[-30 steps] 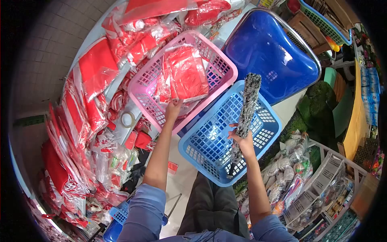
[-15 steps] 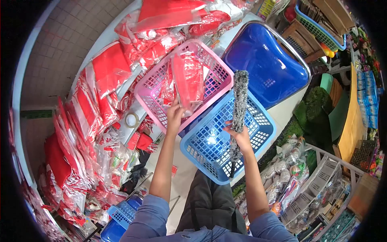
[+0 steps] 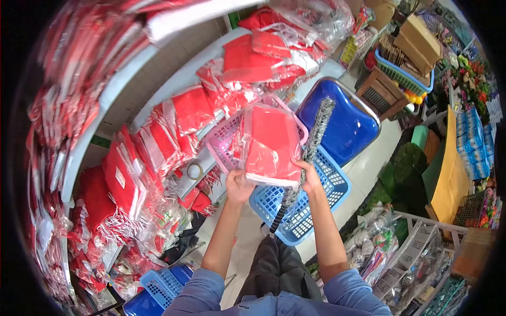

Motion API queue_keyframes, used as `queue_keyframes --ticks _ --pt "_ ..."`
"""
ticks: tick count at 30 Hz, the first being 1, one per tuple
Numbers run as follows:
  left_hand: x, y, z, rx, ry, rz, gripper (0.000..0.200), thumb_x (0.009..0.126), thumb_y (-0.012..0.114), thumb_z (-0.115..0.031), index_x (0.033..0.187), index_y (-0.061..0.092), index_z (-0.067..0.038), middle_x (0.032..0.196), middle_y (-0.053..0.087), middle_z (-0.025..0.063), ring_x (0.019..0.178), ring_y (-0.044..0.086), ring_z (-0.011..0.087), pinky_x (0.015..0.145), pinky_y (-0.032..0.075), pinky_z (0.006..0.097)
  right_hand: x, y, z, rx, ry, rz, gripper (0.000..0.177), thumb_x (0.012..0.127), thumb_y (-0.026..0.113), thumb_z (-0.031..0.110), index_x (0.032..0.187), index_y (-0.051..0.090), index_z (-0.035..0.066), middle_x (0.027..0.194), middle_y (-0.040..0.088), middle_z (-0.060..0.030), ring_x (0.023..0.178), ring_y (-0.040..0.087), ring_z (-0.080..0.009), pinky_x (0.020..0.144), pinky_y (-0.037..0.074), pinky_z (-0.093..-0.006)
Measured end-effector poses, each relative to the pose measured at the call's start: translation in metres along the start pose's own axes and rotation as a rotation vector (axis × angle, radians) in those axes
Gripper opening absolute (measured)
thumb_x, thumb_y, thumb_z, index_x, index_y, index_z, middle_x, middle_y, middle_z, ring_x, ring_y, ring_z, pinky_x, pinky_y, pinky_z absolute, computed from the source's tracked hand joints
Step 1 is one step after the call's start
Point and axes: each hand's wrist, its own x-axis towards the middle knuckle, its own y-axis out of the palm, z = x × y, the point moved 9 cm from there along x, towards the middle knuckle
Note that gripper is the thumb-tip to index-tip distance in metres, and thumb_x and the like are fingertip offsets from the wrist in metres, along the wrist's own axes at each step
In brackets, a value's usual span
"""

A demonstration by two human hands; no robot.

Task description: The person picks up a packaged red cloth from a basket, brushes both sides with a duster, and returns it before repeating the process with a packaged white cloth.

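Between my hands is a flat red cloth item in a clear plastic bag (image 3: 271,145), raised above the baskets. My left hand (image 3: 240,187) is closed on its lower left corner. My right hand (image 3: 310,176) grips a grey fluffy duster (image 3: 320,124) with a dark handle, its fingers also at the bag's right edge. Partly covered by the bag, a pink basket (image 3: 224,138) shows more wrapped red goods inside. The light blue basket (image 3: 343,192) sits nearer to me, below the duster.
A blue chair seat (image 3: 342,124) lies beyond the baskets. Bagged red goods (image 3: 192,109) cover the shelf at left, with a roll of tape (image 3: 194,171) there. Another shelf of red packages (image 3: 84,68) rises at upper left. Bagged goods (image 3: 369,237) and crates stand at right.
My left hand has lifted the bagged red cloth out of the pink basket towards me. My right hand has come over to its edge, still holding the duster. The view has shifted.
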Motion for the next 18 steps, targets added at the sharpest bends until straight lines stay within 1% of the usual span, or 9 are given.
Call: queue_keyframes --ticks 3,4,5,7,9,11,15,17,18 --pt "-0.018 0.047 -0.016 -0.179 0.071 0.043 0.056 0.084 0.047 -0.039 0.127 0.044 -0.003 0.124 0.053 0.0131 0.113 0.051 0.0266 0.097 0.039 0.042 -0.041 0.038 0.028 -0.106 -0.092 0.056 0.039 0.073 0.065 0.008 0.108 0.055 -0.006 0.102 0.062 -0.017 0.09 0.062 -0.0251 0.085 0.048 -0.0359" --pt "-0.026 0.056 -0.031 0.247 0.268 -0.077 0.057 0.088 0.047 -0.044 0.13 0.042 -0.005 0.124 0.052 0.0108 0.116 0.047 0.0267 0.099 0.038 0.0414 -0.056 0.048 0.033 -0.128 -0.084 0.057 0.037 0.072 0.065 0.007 0.106 0.057 -0.007 0.1 0.063 -0.0173 0.089 0.063 -0.0255 0.085 0.049 -0.0361" --pt "-0.035 0.048 -0.031 0.192 0.315 -0.078 0.054 0.09 0.045 -0.04 0.131 0.04 -0.006 0.127 0.049 0.0099 0.118 0.046 0.0262 0.099 0.038 0.0411 -0.062 0.053 0.033 -0.134 -0.097 0.096 0.037 0.071 0.067 0.006 0.104 0.058 -0.008 0.099 0.063 -0.017 0.088 0.063 -0.0249 0.084 0.049 -0.0359" --pt "-0.055 0.022 -0.026 0.266 0.455 0.052 0.051 0.092 0.043 -0.035 0.133 0.036 -0.007 0.13 0.045 0.0085 0.121 0.043 0.0248 0.099 0.037 0.0403 -0.102 0.088 0.046 -0.232 -0.154 0.091 0.039 0.068 0.067 0.002 0.105 0.056 -0.008 0.096 0.064 -0.0169 0.086 0.063 -0.0247 0.083 0.049 -0.0351" --pt "-0.084 0.033 -0.025 0.226 0.491 0.221 0.054 0.091 0.047 -0.035 0.135 0.034 -0.007 0.131 0.043 0.0091 0.121 0.041 0.0234 0.099 0.036 0.0395 -0.13 0.117 0.049 -0.299 -0.197 0.147 0.047 0.066 0.066 -0.003 0.111 0.052 -0.006 0.102 0.062 -0.0167 0.087 0.062 -0.0231 0.082 0.05 -0.0345" --pt "-0.101 0.056 -0.026 -0.103 0.359 0.312 0.06 0.088 0.052 -0.037 0.135 0.033 -0.006 0.131 0.042 0.011 0.12 0.043 0.0228 0.099 0.035 0.0386 -0.16 0.151 0.05 -0.448 -0.213 0.22 0.058 0.067 0.067 -0.004 0.121 0.044 -0.003 0.115 0.055 -0.0131 0.094 0.058 -0.0185 0.084 0.047 -0.0318" --pt "-0.119 0.087 -0.053 -0.175 0.32 0.241 0.06 0.087 0.053 -0.037 0.135 0.033 -0.006 0.131 0.042 0.0111 0.12 0.043 0.0228 0.099 0.035 0.0385 -0.176 0.181 0.032 -0.772 -0.215 0.337 0.051 0.071 0.073 0.008 0.115 0.051 -0.003 0.109 0.057 -0.006 0.095 0.053 -0.0142 0.084 0.042 -0.028" --pt "-0.13 0.091 -0.072 -0.141 0.358 0.156 0.06 0.087 0.053 -0.036 0.135 0.034 -0.006 0.131 0.042 0.0111 0.12 0.043 0.0228 0.099 0.035 0.0385 -0.187 0.199 0.028 -0.861 -0.254 0.359 0.041 0.075 0.072 0.014 0.108 0.054 -0.001 0.093 0.061 -0.0051 0.081 0.056 -0.0118 0.073 0.046 -0.0263" --pt "-0.139 0.09 -0.081 -0.13 0.383 0.117 0.06 0.087 0.053 -0.036 0.135 0.034 -0.006 0.131 0.042 0.0111 0.12 0.043 0.0228 0.099 0.035 0.0384 -0.192 0.205 0.021 -0.935 -0.19 0.373 0.037 0.076 0.072 0.016 0.104 0.055 0.0 0.087 0.06 -0.0043 0.075 0.055 -0.0109 0.067 0.045 -0.0258"
